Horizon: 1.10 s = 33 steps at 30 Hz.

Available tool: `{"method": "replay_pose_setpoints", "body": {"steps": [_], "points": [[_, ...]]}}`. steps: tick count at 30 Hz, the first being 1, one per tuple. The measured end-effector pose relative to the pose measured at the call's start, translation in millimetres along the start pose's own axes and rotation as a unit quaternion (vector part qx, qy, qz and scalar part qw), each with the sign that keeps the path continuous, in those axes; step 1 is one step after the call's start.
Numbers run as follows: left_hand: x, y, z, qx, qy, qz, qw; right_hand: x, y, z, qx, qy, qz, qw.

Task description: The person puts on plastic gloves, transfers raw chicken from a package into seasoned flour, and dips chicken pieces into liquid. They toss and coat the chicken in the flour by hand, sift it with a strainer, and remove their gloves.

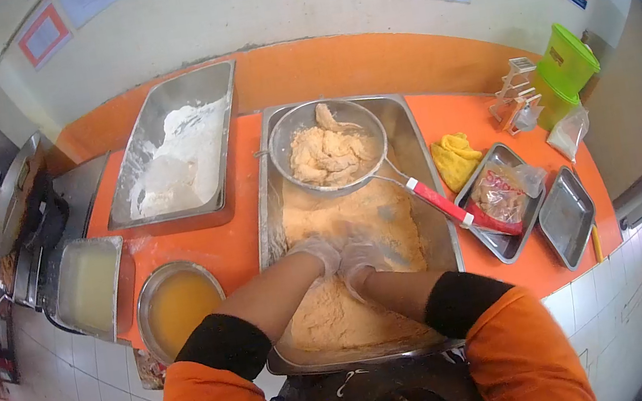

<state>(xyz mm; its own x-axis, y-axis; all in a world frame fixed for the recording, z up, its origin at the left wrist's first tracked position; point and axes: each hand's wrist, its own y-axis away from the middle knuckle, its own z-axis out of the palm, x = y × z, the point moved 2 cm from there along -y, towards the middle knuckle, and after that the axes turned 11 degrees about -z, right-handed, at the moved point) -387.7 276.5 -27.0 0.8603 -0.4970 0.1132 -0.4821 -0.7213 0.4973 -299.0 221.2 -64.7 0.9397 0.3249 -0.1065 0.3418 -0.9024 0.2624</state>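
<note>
You have both gloved hands down in the flour [331,316], which lies spread over the floor of the big tray [443,252], right in front of your body. Your left hand [318,253] and right hand [365,257] sit close together around the middle of the tray. Blur and flour hide your fingertips, so I cannot tell whether your fingers are apart, together or closed on something beneath the surface.

The step in hand looks like working the flour: pressing, turning or gathering it. At the tray's far end, past your hands, the strainer [297,126] holds a heap of coated pieces [331,157], its red handle [439,203] reaching out over the tray's right rim.

Left of the tray you have a bowl [144,317] of orange liquid at the near end and a pan [181,215] of white powder [185,138] at the far end. Right of the tray lie a yellow cloth [457,160] and a bag [504,192].

As I judge it, the next move calls for your hands to stay low within the tray's walls, fingers loose, and clear of the strainer's near edge as you lift.
</note>
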Motion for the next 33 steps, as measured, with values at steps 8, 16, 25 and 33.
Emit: {"method": "replay_pose_setpoints", "body": {"steps": [8, 16, 25, 33], "points": [[1, 46, 60, -0.252, -0.108, 0.040, 0.961, -12, 0, 77, -0.074, -0.290, -0.243, 0.923], [11, 63, 121, -0.232, 0.053, 0.005, 0.971, -36, 45, 94, -0.131, -0.464, -0.126, 0.867], [32, 84, -65, -0.069, 0.335, -0.016, 0.939, 37, 22, -7, -0.124, -0.509, -0.083, 0.848], [-14, -8, -166, 0.134, 0.236, -0.061, 0.961, 97, -41, -174, 0.135, -0.648, 0.112, 0.741]]}}
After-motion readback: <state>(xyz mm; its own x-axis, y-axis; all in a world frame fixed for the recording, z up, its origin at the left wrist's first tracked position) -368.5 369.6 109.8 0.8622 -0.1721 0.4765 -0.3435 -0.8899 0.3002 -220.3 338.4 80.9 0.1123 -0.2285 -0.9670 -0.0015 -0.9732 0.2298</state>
